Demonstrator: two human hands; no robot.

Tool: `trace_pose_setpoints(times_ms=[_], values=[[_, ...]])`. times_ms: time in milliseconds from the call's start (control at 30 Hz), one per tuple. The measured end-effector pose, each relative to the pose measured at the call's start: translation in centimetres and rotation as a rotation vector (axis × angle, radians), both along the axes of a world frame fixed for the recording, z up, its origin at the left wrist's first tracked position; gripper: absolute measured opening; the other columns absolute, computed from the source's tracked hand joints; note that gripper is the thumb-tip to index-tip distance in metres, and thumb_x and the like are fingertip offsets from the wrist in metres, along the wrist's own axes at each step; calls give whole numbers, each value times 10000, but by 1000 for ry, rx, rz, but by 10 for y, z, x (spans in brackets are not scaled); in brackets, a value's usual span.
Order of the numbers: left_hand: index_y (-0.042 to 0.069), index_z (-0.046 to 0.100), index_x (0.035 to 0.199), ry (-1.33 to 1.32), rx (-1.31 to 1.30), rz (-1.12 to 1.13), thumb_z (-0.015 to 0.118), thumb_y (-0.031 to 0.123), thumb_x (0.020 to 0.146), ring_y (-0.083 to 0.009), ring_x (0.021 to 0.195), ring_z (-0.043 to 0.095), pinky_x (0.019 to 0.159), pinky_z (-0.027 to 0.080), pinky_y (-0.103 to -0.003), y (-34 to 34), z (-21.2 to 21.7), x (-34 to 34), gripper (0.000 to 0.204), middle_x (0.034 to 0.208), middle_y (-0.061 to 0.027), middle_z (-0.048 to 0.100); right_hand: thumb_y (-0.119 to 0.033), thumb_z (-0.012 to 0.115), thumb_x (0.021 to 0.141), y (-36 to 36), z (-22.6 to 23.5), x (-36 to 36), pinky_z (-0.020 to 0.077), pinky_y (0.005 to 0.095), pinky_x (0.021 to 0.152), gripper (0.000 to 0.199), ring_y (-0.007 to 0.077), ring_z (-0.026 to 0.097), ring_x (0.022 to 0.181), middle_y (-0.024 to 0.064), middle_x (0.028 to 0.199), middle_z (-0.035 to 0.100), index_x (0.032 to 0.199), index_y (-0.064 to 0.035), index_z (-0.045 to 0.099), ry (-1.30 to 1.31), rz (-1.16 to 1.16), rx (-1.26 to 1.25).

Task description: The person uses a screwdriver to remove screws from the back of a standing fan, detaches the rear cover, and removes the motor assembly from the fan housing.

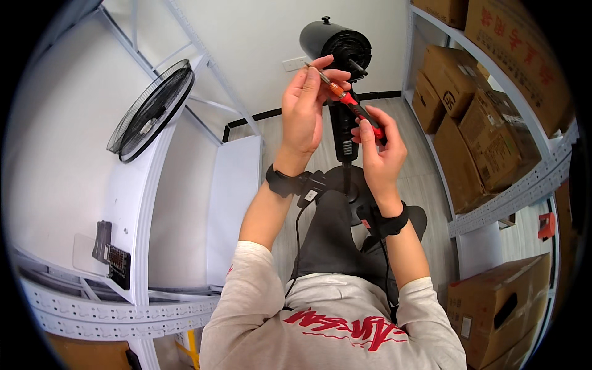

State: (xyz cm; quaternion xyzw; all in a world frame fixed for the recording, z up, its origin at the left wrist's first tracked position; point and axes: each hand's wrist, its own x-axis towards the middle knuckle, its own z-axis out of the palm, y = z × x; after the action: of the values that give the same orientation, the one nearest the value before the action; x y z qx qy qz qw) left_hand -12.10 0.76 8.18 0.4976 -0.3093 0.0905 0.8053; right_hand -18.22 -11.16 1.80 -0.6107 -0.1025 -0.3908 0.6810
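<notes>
Between my two hands is a screwdriver (354,107) with a red and black handle and an orange collar, its tip pointing up and left. My right hand (383,151) is closed around the handle end. The metal shaft is pinched near the tip by thumb and fingers of my left hand (301,114). Just beyond stands a black pedestal fan without its grille; its motor housing (333,44) has a bare shaft facing me. Part of the fan's column (343,135) shows below my hands, and its round base (337,179) rests on the floor, partly hidden by my leg.
On the left white shelf (139,203) lies a round black fan grille (154,111). Nearer on it is a black case of screwdriver bits (117,264) with a clear lid. Shelves on the right carry several cardboard boxes (459,166). Another carton (493,308) sits at lower right.
</notes>
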Motion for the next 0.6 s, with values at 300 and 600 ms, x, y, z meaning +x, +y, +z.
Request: trace_pose_setpoints(times_ms=[300, 600], values=[[11, 556, 1226, -40, 103, 343, 440, 328, 1055, -191, 829, 690, 732, 537, -313, 120, 11, -50, 378, 980, -155, 712, -135, 581, 996, 105, -12, 10, 523, 236, 639, 251, 93, 636, 763, 50, 920, 665, 1201, 8, 604, 95, 535, -91], [26, 558, 1081, -13, 105, 1063, 542, 179, 1015, -204, 842, 703, 665, 503, -275, 288, 22, -166, 167, 1027, -188, 706, -174, 531, 1024, 292, 4, -26, 530, 260, 689, 258, 113, 641, 764, 73, 944, 672, 1198, 9, 585, 86, 1154, -274]])
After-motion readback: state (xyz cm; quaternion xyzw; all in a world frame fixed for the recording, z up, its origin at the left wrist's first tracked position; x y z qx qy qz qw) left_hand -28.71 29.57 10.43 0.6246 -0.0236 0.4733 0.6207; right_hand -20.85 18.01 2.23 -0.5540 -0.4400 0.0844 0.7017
